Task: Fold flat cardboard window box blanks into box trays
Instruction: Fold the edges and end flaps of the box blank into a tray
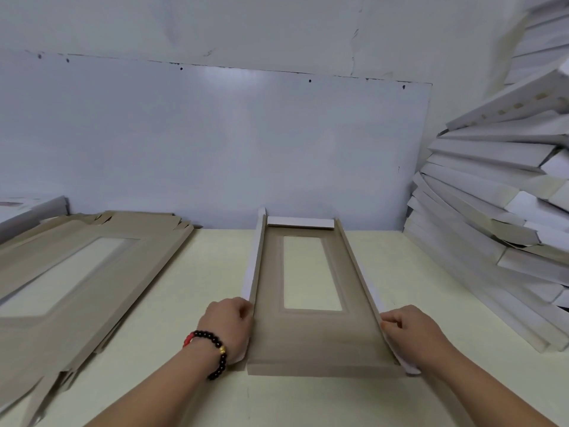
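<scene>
Fingers [243, 309] of the left hand [228, 326] curl round the box blank's [308, 343] raised left wall at the worktop's [215, 272] near-middle, flat blanks [61, 303] stacked leftward; the right hand [409, 331] grips the right wall, folded trays [492, 241] piled along the right edge.

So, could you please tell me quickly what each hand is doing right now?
Left hand: grips the box blank's raised left side wall.
Right hand: grips its raised right side wall.

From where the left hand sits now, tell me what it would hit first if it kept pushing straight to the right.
The raised left side flap of the brown cardboard window box blank, which the left hand already grips.
</scene>
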`<action>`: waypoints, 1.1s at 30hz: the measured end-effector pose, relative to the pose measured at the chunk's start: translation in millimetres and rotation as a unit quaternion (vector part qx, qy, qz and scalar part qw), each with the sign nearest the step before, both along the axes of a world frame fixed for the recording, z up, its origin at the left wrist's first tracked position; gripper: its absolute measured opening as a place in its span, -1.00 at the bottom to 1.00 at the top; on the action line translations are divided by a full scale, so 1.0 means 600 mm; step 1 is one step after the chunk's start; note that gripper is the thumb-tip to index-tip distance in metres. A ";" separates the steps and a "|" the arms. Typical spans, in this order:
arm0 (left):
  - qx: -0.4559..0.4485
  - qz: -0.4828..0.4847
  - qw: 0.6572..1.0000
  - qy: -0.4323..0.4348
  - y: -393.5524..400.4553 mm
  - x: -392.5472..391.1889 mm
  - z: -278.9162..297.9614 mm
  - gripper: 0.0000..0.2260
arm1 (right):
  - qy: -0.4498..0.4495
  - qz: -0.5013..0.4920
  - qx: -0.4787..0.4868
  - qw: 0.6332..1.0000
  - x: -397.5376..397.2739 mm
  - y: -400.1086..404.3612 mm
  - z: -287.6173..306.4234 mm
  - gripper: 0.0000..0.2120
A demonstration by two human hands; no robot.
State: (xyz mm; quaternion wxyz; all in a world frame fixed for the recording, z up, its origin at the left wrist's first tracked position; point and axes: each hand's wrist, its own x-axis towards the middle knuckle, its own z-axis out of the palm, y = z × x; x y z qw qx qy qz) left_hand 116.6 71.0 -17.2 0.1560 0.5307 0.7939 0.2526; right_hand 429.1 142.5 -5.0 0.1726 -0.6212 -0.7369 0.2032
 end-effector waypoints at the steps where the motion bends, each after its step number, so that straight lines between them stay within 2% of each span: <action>1: -0.017 -0.002 1.000 0.025 0.005 0.001 -0.003 -0.80 | -0.023 -0.010 -0.004 1.000 -0.003 0.003 -0.002 -0.64; 6: -0.075 0.008 0.993 0.092 0.024 0.004 -0.010 -0.68 | -0.042 -0.036 -0.027 0.998 -0.008 0.018 -0.008 -0.77; 13: -0.126 0.010 0.991 0.044 0.046 -0.006 0.012 -0.81 | -0.052 -0.035 -0.036 0.997 -0.008 0.034 -0.008 -0.83; 18: -0.135 0.031 0.990 0.020 0.048 -0.010 0.007 -0.79 | -0.025 -0.033 -0.034 0.999 -0.002 0.046 -0.013 -0.89; 22: -0.128 0.046 0.991 -0.021 0.046 -0.013 0.007 -0.69 | 0.043 -0.023 -0.028 0.998 -0.001 0.053 -0.019 -0.89; 24: -0.116 0.040 0.992 -0.012 0.044 -0.013 0.007 -0.79 | 0.044 -0.019 -0.034 0.998 -0.001 0.054 -0.022 -0.81; 26: -0.102 0.040 0.994 -0.008 0.042 -0.013 0.005 -0.90 | 0.041 -0.010 -0.042 0.998 0.001 0.051 -0.023 -0.83; 33: -0.013 0.065 0.996 -0.058 0.041 -0.007 -0.002 -0.89 | 0.041 -0.003 -0.057 0.998 -0.001 0.040 -0.015 -0.76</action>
